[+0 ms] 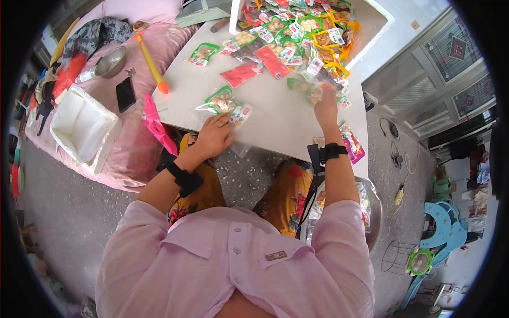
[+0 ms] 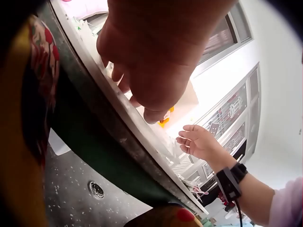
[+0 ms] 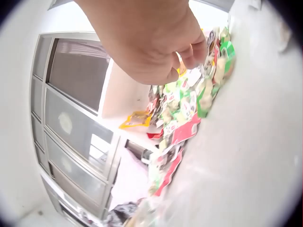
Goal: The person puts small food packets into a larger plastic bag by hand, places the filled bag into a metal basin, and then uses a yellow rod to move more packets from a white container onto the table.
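My left hand [image 1: 213, 137] rests at the table's front edge, its fingers touching a clear plastic bag [image 1: 241, 114]. Inside that bag shows a green-edged food packet [image 1: 220, 102]. Over on the right, my right hand [image 1: 325, 104] is above the near edge of a heap of small food packets [image 1: 297, 40]. Beside its fingers a green-edged packet [image 1: 301, 87] appears blurred. In the left wrist view the right hand [image 2: 201, 144] has its fingers apart and loosely bent, with nothing seen between them. Two red packets [image 1: 273, 62] lie in front of the heap.
A white foam box [image 1: 384, 26] stands tipped behind the heap. One pink-edged packet [image 1: 352, 143] lies by the right forearm. A metal basin [image 1: 375, 212] with packets sits below the table's right side. On the pink-covered bed at left are another foam box [image 1: 85, 130] and a phone [image 1: 125, 94].
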A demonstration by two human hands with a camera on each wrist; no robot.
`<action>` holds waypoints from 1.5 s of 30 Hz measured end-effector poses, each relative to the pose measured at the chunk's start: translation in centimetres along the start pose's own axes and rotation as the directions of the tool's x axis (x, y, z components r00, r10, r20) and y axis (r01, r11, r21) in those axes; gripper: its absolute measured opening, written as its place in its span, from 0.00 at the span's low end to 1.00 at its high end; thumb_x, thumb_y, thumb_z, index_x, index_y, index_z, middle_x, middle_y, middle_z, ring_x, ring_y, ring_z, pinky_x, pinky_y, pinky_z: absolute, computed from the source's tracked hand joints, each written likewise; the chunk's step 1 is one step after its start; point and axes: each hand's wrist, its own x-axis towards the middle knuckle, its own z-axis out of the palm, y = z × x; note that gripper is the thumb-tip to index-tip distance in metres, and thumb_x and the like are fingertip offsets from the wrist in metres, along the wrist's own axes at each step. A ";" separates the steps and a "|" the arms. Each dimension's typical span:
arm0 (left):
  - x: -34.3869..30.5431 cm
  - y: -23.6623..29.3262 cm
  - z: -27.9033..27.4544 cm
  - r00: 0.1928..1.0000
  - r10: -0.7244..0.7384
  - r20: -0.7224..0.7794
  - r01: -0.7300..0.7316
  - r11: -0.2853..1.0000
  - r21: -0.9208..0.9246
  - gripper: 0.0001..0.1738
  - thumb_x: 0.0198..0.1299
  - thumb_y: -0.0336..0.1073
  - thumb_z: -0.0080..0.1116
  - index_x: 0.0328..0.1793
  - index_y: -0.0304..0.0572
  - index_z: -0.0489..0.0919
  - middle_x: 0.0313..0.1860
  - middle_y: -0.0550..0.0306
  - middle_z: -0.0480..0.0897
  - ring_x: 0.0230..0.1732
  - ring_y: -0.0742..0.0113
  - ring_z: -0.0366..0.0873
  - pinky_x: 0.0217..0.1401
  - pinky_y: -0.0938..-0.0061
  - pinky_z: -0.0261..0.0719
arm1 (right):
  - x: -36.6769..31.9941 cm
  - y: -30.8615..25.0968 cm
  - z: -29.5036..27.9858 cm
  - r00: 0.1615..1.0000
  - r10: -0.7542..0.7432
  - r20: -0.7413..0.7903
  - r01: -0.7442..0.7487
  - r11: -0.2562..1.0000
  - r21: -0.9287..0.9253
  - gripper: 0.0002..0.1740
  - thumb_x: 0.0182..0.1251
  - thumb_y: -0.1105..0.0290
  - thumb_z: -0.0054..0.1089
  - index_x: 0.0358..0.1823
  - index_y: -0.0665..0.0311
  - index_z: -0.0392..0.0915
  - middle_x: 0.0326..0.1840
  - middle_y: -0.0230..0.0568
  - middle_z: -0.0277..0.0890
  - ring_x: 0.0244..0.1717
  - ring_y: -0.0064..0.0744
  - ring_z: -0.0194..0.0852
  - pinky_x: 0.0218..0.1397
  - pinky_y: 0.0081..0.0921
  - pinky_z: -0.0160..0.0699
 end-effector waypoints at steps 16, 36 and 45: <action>-0.9 1.0 -0.8 0.972 0.009 -0.233 -0.037 0.993 -0.116 0.15 0.43 0.35 0.55 0.40 0.39 0.73 0.43 0.49 0.72 0.50 0.51 0.67 0.54 0.62 0.63 | 4.3 -0.2 0.6 0.962 0.013 0.273 0.011 0.996 -0.087 0.07 0.54 0.69 0.47 0.31 0.60 0.72 0.34 0.42 0.74 0.40 0.44 0.72 0.39 0.35 0.69; 0.0 7.8 -2.0 0.812 -0.035 0.583 0.439 -0.622 -0.648 0.22 0.59 0.45 0.44 0.58 0.46 0.61 0.50 0.54 0.72 0.50 0.64 0.71 0.52 0.63 0.70 | -12.9 -15.9 -10.0 0.790 -0.604 0.103 0.547 0.771 0.325 0.14 0.41 0.76 0.54 0.35 0.61 0.73 0.45 0.40 0.68 0.55 0.42 0.61 0.54 0.40 0.57; -0.1 9.7 0.0 0.837 -0.151 0.526 0.346 -0.598 -0.723 0.20 0.58 0.35 0.47 0.58 0.44 0.61 0.50 0.57 0.71 0.49 0.66 0.71 0.51 0.66 0.71 | -17.4 -12.8 -9.7 0.692 -0.039 0.721 -0.646 -0.480 0.594 0.29 0.56 0.62 0.56 0.56 0.64 0.58 0.50 0.38 0.67 0.53 0.31 0.65 0.55 0.32 0.66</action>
